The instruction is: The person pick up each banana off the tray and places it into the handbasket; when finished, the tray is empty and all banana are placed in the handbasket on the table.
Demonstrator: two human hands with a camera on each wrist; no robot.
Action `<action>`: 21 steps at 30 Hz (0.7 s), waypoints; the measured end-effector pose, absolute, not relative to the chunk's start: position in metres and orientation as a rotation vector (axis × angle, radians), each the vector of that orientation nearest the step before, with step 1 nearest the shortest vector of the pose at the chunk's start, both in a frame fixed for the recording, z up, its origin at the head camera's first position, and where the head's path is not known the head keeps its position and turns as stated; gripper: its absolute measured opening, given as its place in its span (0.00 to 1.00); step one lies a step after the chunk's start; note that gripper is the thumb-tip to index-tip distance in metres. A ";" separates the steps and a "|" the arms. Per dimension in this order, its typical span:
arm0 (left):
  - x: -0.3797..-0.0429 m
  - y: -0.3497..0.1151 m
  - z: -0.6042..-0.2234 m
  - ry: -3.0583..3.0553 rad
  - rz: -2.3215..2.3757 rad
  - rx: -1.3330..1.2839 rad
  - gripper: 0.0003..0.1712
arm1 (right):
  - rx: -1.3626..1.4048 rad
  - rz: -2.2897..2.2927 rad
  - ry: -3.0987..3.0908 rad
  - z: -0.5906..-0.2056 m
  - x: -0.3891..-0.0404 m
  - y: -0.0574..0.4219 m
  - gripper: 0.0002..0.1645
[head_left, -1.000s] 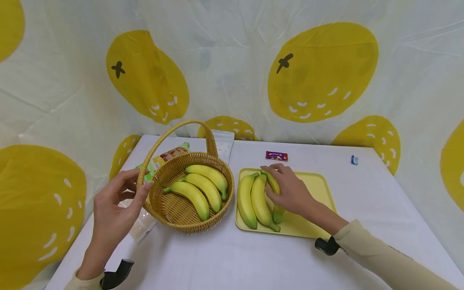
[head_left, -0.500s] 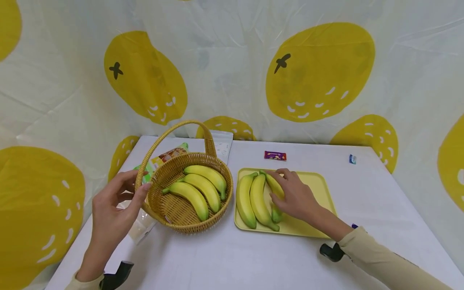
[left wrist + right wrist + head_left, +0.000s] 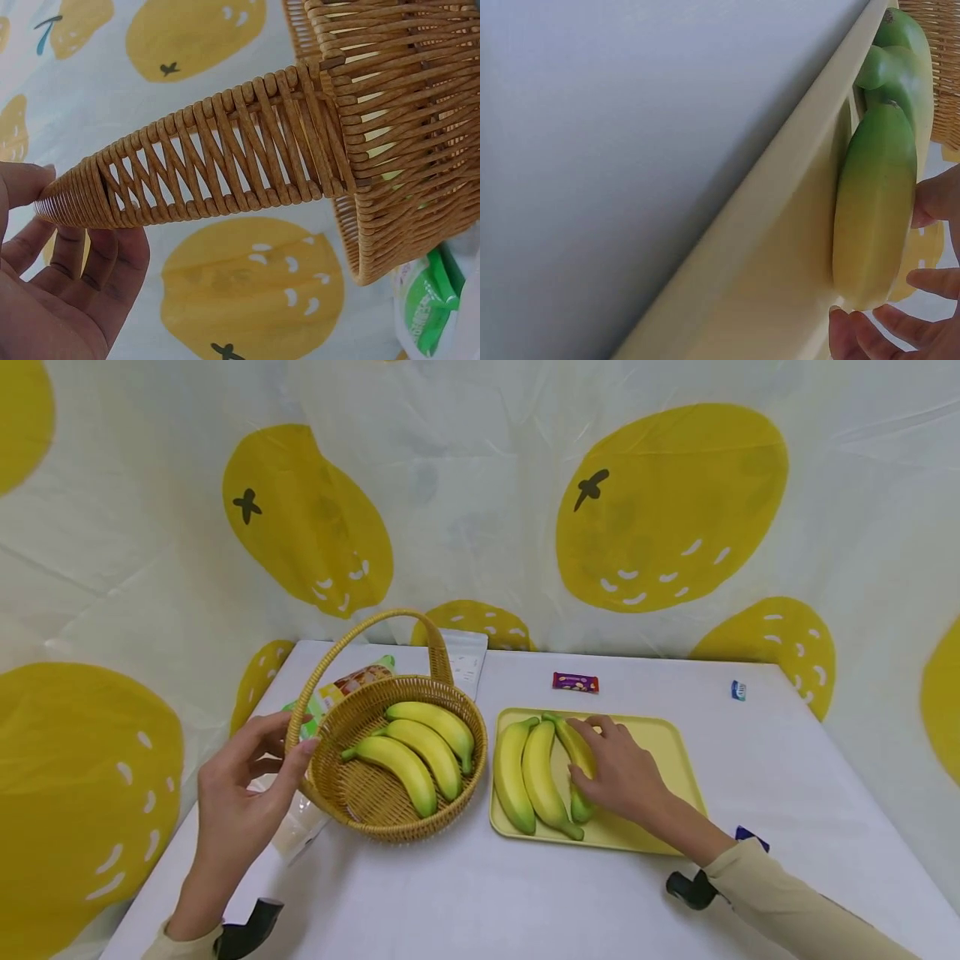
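Observation:
My left hand (image 3: 243, 797) holds the arched handle (image 3: 217, 150) of a woven wicker basket (image 3: 405, 833), with thumb and fingers on either side of it in the left wrist view. Three bananas (image 3: 422, 743) lie inside the basket. Beside it, a pale yellow tray (image 3: 660, 752) carries three more bananas. Two of them, one (image 3: 512, 777) next to the other (image 3: 546, 777), lie along the tray's left side. My right hand (image 3: 618, 768) curls over the third banana (image 3: 874, 210), its thumb on one side and its fingertips at the other.
Behind the basket lie a green and brown food packet (image 3: 363, 677) and a white pouch (image 3: 465, 662). A clear bag (image 3: 298, 827) sits under my left hand. A purple snack bar (image 3: 575, 682) and a small blue packet (image 3: 738, 691) lie at the back. Near my right sleeve is a dark blue wrapper (image 3: 752, 837).
My right hand has slid right and slightly toward me along the third banana, uncovering more of its upper part. The left hand and basket stay in place.

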State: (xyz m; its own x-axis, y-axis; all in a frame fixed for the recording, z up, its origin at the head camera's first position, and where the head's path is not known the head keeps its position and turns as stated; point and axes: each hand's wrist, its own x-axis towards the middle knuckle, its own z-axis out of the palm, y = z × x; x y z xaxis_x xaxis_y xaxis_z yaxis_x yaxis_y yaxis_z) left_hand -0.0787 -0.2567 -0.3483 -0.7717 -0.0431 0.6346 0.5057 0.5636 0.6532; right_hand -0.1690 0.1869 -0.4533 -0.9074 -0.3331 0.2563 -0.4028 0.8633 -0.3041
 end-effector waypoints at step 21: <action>-0.080 -0.257 -0.351 -2.184 -1.154 -0.371 0.24 | 0.449 0.601 -2.843 -0.464 -0.181 0.205 0.40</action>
State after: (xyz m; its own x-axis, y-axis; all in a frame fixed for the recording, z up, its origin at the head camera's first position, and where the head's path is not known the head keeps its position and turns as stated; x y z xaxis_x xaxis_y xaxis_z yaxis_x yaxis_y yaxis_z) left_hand -0.0805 -0.2566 -0.3507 -0.7602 -0.0433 0.6482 0.5110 0.5764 0.6377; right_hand -0.1805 0.2045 -0.4645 -0.9336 -0.2516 0.2552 -0.3333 0.8712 -0.3605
